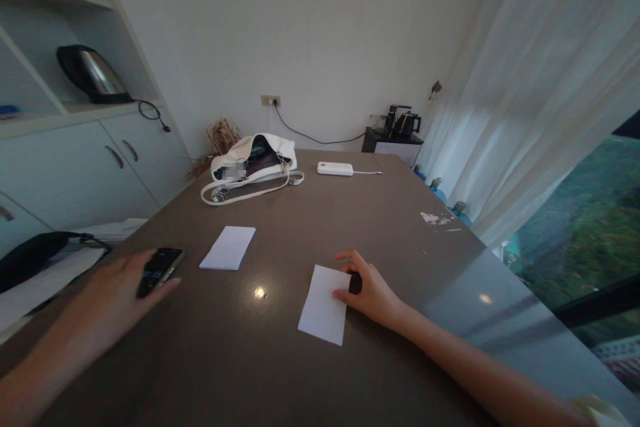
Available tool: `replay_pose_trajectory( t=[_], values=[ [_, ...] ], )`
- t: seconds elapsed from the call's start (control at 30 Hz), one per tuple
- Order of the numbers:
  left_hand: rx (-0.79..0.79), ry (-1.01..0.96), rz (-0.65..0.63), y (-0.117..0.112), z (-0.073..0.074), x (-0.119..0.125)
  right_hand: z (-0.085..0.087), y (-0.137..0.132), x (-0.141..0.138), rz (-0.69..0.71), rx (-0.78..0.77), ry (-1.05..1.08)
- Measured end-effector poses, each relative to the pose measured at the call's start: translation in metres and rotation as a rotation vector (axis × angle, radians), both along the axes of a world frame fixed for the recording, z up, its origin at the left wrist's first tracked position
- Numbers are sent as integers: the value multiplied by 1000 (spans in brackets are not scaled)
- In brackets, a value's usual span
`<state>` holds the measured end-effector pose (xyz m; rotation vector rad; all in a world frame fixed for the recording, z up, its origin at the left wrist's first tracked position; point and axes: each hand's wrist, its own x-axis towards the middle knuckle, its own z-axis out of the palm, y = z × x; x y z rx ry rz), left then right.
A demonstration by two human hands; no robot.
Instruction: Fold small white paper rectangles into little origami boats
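My left hand (117, 290), slightly blurred, is wrapped around a dark phone (159, 270) at the table's left side; the phone's screen faces up, and its near left part is hidden under the fingers. On the right, my right hand (367, 287) has its thumb on the right edge of a white sheet of paper (324, 307), with the index finger curled above the sheet's upper corner. The other fingertips are hidden behind the hand. Between the two hands, a small stack of white paper (229, 248) lies flat on the brown table (270, 360).
Farther back sit an open white handbag (255, 160) with its strap trailing, and a white power bank (335, 169) with a short cable. White scraps (437, 219) lie near the right edge. A dark bag (37, 257) is beyond the left edge, and a curtain (480, 113) hangs at right.
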<state>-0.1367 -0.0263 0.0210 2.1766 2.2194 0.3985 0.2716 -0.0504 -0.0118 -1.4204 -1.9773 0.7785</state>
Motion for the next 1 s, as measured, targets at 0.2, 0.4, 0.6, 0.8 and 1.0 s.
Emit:
replay_pose_trajectory(
  t=[0.2, 0.4, 0.6, 0.8, 1.0],
  values=[
    [-212, -410, -585, -14, -7, 157, -4, 7, 3, 49, 77, 128],
    [-249, -432, -700, 15, -24, 199, -10, 12, 1, 25, 112, 231],
    [-178, -536, -711, 21, -34, 193, -5, 12, 8, 65, 70, 157],
    [-192, -624, -821, 22, -37, 185, 1, 0, 8, 330, 269, -101],
    [-280, -497, -974, 19, -17, 169, 2, -3, 10, 392, 261, -211]
  ],
)
